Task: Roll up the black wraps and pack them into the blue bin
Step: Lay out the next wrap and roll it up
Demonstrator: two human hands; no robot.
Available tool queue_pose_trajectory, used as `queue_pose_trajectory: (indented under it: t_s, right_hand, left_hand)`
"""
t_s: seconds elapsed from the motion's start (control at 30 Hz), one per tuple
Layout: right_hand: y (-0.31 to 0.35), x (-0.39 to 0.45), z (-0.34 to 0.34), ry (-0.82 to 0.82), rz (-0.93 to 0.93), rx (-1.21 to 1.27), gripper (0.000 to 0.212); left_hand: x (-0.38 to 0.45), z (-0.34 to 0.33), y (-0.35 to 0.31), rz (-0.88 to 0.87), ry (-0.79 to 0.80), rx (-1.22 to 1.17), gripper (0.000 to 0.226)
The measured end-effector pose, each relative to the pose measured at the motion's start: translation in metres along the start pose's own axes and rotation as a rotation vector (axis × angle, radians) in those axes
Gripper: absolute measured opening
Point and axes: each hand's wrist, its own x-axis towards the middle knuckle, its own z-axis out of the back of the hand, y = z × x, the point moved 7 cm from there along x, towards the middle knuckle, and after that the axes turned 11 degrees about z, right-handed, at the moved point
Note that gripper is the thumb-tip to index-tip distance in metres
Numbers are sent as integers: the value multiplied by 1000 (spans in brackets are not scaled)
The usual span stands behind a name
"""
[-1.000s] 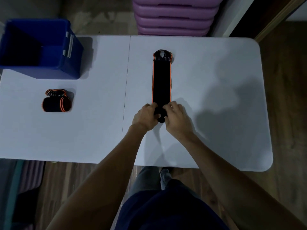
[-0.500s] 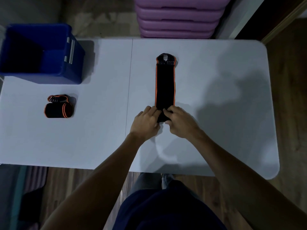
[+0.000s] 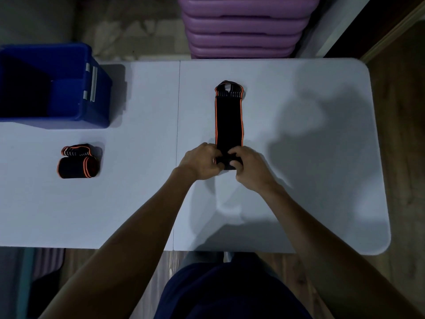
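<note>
A long black wrap [image 3: 229,120] with orange edges lies flat on the white table [image 3: 299,180], running away from me. Its near end is curled into a small roll. My left hand [image 3: 202,161] and my right hand [image 3: 249,165] pinch that roll from both sides. A second black wrap [image 3: 78,165], rolled up, sits on the left part of the table. The blue bin [image 3: 69,93] stands open at the far left corner; its inside is dark.
A stack of purple plastic pieces [image 3: 246,26] stands beyond the far table edge. Wooden floor lies to the right of the table. The table's near edge is just above my lap.
The roll at the wrap's near end has grown a little and both hands have crept forward along the wrap. The flat part looks shorter.
</note>
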Motion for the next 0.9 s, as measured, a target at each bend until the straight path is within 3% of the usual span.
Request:
queue_pose_trajectory:
  t_s: [0.13, 0.27, 0.43, 0.53, 0.63, 0.77, 0.9]
  right_hand:
    - [-7, 23, 10, -14, -54, -16, 12]
    - [-13, 34, 7, 14, -114, -77, 19]
    - [-9, 32, 22, -128, -62, -129, 28]
    - [-4, 21, 17, -29, 117, -172, 35]
    - [-10, 22, 14, 69, 143, -163, 48]
    - [-12, 45, 25, 120, 125, -162, 34]
    - [-15, 55, 26, 224, 159, -174, 35]
  left_hand:
    - [9, 7, -2, -12, -130, 85, 29]
    - [8, 1, -2, -131, -235, 125, 50]
    - [17, 7, -1, -151, -214, 132, 51]
    - [24, 12, -1, -146, -186, 169, 50]
    - [28, 13, -1, -138, -130, 168, 49]
    - [25, 13, -4, -142, -142, 124, 58]
    - [26, 15, -2, -137, -187, 126, 62]
